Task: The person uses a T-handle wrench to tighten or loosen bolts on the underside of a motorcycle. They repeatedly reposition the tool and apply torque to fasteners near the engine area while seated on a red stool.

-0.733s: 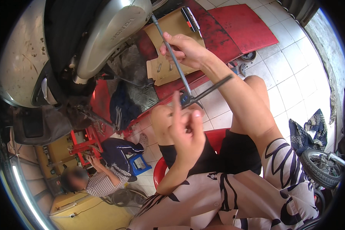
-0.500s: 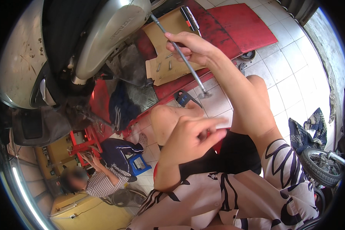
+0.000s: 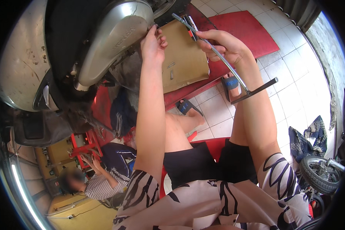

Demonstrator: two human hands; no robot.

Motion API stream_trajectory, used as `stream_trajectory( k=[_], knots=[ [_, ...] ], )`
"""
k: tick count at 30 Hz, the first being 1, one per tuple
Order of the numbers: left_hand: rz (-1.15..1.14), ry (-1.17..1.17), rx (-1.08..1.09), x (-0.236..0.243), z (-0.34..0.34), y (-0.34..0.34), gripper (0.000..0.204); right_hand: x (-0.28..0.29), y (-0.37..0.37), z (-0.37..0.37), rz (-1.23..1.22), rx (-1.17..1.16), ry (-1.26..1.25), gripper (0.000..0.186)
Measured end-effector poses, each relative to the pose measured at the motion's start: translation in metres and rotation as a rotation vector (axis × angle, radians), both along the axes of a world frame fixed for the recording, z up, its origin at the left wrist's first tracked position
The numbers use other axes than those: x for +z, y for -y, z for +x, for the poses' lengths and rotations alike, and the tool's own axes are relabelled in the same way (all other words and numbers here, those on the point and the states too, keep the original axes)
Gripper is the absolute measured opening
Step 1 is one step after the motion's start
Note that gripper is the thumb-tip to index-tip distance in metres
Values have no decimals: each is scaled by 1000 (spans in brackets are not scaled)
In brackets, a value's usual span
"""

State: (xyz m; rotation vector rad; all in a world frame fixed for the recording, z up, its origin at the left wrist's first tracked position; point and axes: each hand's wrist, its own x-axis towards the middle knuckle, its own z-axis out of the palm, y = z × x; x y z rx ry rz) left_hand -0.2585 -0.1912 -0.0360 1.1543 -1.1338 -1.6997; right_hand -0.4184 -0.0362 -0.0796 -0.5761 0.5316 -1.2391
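Note:
My right hand (image 3: 229, 45) is closed round the shaft of a T-handle socket wrench (image 3: 235, 74). Its crossbar points toward me, and its socket end is up near the back of the cardboard. Farther left, my left hand (image 3: 153, 45) reaches up to the right end of a motorbike's silver engine cover (image 3: 120, 36). Thumb and fingertips are pinched together at the cover's edge; whatever is between them is too small to make out. A few loose bolts (image 3: 171, 74) lie on a sheet of brown cardboard (image 3: 189, 63) beneath and between my hands.
The cardboard rests on a red lift platform (image 3: 245, 32). A black and red box-like item (image 3: 189, 28) lies at its back. On the right are a wheel (image 3: 321, 174) and a patterned cloth (image 3: 308, 136). Another person (image 3: 107, 186) sits at lower left beside a red metal stand (image 3: 82, 147).
My left hand has gone from in front of my lap up to the engine cover's edge. The right hand has moved right with the wrench, whose crossbar has swung toward me.

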Motion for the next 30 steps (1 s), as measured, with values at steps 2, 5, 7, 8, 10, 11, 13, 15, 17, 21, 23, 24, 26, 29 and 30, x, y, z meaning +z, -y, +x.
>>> stream_trajectory(
  k=[2, 5, 7, 8, 10, 11, 13, 15, 17, 21, 23, 24, 26, 29, 30],
  knots=[
    [-7, 13, 38, 2, -6, 6, 14, 2, 2, 0, -11, -7, -12, 42],
    [2, -24, 41, -3, -8, -3, 13, 4, 2, -3, -4, -29, -29, 42],
    [-30, -47, -4, -6, -1, -10, 13, 3, 2, -3, 9, -37, -20, 42],
    [-46, -59, -27, -8, 3, -15, 13, 3, 3, -4, 16, -41, -15, 42],
    [-91, 133, -101, -16, 10, -40, 12, -2, 4, -5, -23, -71, 52, 42],
    [-94, 234, -137, -24, 15, -49, 11, -5, 6, -6, -40, -87, 86, 42],
    [-253, 523, -167, -64, 50, -52, 14, -2, 10, 1, -62, -64, 119, 42],
    [-541, 838, -229, -90, 69, -57, 16, 1, 11, 4, -51, -94, 114, 42],
    [-888, 1137, -345, -93, 79, -71, 16, -2, 10, -1, -44, -81, 118, 41],
    [-796, 965, -243, -93, 78, -79, 13, -2, 13, -2, -62, -78, 42, 41],
    [-772, 856, -177, -91, 68, -84, 12, -5, 12, 0, -81, -85, 90, 43],
    [-823, 795, -174, -94, 67, -85, 12, -1, 13, 1, -104, -84, 108, 43],
    [-929, 674, -164, -105, 66, -92, 11, 17, 12, 8, -142, -121, 88, 46],
    [-949, 673, -228, -104, 55, -109, 10, 47, 10, 16, -147, -128, -27, 47],
    [-953, 635, -229, -102, 51, -112, 9, 51, 9, 20, -135, -121, -20, 47]
  ],
)
